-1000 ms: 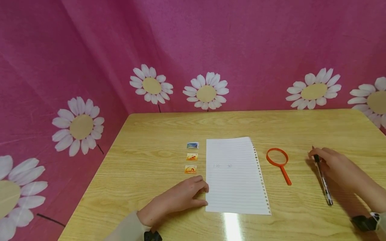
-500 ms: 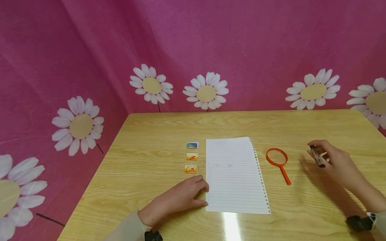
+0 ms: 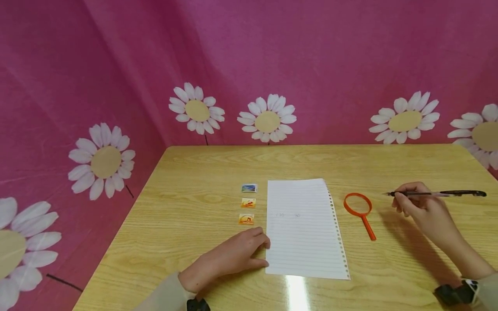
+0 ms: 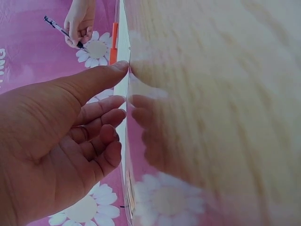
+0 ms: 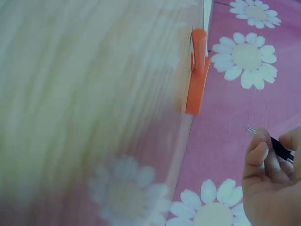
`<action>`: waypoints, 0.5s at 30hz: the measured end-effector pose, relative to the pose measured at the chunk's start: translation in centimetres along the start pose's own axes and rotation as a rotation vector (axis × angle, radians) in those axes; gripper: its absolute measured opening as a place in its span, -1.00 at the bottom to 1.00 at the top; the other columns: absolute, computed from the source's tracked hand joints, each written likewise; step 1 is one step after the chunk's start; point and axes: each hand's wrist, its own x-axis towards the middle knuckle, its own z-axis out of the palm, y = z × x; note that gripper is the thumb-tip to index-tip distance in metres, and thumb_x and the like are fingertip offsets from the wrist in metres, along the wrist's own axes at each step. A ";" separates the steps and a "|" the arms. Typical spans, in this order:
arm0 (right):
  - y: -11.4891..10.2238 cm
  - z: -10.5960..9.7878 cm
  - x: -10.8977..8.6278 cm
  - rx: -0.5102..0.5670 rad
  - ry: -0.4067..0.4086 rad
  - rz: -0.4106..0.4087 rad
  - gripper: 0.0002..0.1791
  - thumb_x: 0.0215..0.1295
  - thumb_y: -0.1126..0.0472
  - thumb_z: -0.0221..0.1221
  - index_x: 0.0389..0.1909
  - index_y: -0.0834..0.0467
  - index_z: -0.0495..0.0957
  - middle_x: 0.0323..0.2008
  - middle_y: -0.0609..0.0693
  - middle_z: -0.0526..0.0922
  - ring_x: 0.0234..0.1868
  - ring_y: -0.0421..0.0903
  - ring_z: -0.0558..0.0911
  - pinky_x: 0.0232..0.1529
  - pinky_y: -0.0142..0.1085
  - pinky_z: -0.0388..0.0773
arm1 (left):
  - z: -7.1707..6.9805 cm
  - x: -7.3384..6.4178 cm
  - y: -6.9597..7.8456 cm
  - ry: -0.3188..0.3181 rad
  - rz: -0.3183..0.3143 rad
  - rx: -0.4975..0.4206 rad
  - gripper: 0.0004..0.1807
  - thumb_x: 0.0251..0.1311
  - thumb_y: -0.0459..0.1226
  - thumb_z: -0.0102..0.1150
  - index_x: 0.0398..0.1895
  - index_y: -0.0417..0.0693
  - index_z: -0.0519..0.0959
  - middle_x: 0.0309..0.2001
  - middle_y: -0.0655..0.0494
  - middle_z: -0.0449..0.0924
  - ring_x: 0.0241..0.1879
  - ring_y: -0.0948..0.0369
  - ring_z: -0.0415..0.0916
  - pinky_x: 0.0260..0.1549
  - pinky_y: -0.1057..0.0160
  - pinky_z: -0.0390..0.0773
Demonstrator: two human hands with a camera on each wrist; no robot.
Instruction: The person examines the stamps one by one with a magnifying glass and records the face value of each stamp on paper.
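Note:
My right hand point(image 3: 429, 214) pinches a pen point(image 3: 461, 193) above the table, right of the magnifying glass. The pen lies nearly level, its bare metal tip pointing left. In the right wrist view the tip of the pen point(image 5: 252, 130) pokes out past the fingers. My left hand point(image 3: 233, 254) rests at the lower left edge of a lined sheet of paper point(image 3: 303, 242), thumb and fingertips at its border. Faint handwritten figures show on the sheet. Seen from the left wrist, the left hand point(image 4: 61, 122) has its thumb stretched out and its other fingers loosely bent.
A red magnifying glass point(image 3: 367, 222) lies between the sheet and my right hand. Left of the paper, three small stamps stand in a column: a blue one point(image 3: 249, 188) and two orange ones, the lowest stamp point(image 3: 246, 219) near my left hand. A pink flowered curtain point(image 3: 330, 65) borders the table.
The right hand has lifted the pen off the table and swung it from lengthwise to level, tip to the left. The left hand and the paper have stayed put.

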 end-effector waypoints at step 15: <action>-1.8 3.3 0.2 0.038 -0.102 0.074 -0.84 0.43 0.32 0.07 -0.09 0.34 0.45 -0.31 -0.34 0.52 -0.29 -0.55 0.55 -0.30 -0.68 0.47 | 0.0 0.1 0.1 -0.010 -0.016 -0.011 -0.68 0.21 -0.08 0.31 -0.10 -0.05 0.54 -0.15 0.21 0.47 -0.25 0.37 0.32 -0.16 0.49 0.41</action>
